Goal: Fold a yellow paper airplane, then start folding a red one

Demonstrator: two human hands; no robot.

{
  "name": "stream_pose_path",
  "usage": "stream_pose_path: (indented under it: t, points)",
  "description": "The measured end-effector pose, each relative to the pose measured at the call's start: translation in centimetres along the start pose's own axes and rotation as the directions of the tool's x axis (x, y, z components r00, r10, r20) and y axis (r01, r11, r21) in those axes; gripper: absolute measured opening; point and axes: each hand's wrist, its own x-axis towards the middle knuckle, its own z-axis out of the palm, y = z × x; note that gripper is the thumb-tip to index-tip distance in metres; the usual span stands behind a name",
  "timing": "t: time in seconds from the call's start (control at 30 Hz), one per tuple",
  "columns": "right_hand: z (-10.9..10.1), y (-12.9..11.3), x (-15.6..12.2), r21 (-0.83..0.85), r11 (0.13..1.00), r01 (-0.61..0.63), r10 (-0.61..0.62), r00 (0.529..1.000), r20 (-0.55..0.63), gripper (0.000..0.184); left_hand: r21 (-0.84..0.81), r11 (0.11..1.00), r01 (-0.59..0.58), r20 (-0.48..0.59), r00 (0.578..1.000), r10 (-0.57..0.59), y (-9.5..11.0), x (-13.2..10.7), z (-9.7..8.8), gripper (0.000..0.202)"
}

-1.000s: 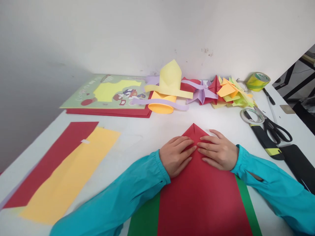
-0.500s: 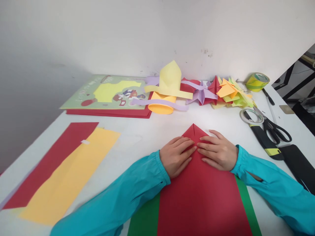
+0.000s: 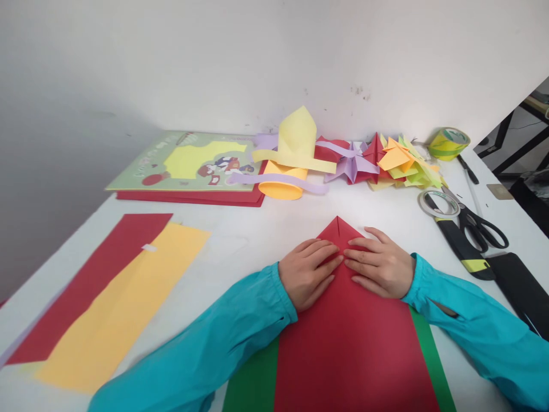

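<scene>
Unmoved: two hands, one red sheet

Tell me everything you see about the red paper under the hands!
The red paper looks smooth and lies flat on the table. Its far end is a point with a dark line near the tip; its near end leaves the picture. Green strips show along its sides. The left hand and right hand rest on it near the point.

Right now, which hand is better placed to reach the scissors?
The right hand, most likely: it is nearer the scissors, which lie on its side of the red paper. The left hand would need to reach across. Both hands rest on the paper.
</scene>
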Motion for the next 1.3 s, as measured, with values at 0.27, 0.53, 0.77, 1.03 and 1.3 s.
stream_pose_path:
  t: [0.27, 0.53, 0.77, 1.03, 1.3]
  points:
    - [-0.16, -0.07, 0.22, -0.012, 1.0, 0.011, -0.011, 1.0, -0.002, 0.024, 0.001, 1.0, 0.0, -0.004, 1.0, 0.0, -0.03, -0.07, 0.14, 0.031]
    - [0.08, -0.01, -0.01, -0.016, 1.0, -0.004, 0.004, 1.0, 0.003, 0.024, -0.005, 1.0, 0.011, 0.001, 1.0, -0.011, 0.0, -0.14, 0.19, 0.032]
    - [0.01, -0.03, -0.06, -0.004, 1.0, -0.008, 0.008, 1.0, 0.011, 0.025, -0.016, 1.0, 0.004, -0.009, 1.0, -0.004, -0.04, -0.15, 0.27, 0.032]
    - [0.08, 0.03, -0.04, -0.001, 1.0, -0.008, 0.008, 1.0, 0.006, 0.025, -0.009, 1.0, 0.002, 0.01, 1.0, -0.002, 0.0, 0.03, 0.01, 0.03]
    - [0.28, 0.02, -0.16, 0.014, 0.999, -0.029, 0.029, 1.0, 0.005, 0.025, 0.019, 1.0, 0.0, 0.087, 0.996, -0.002, 0.17, 0.05, -0.37, 0.035]
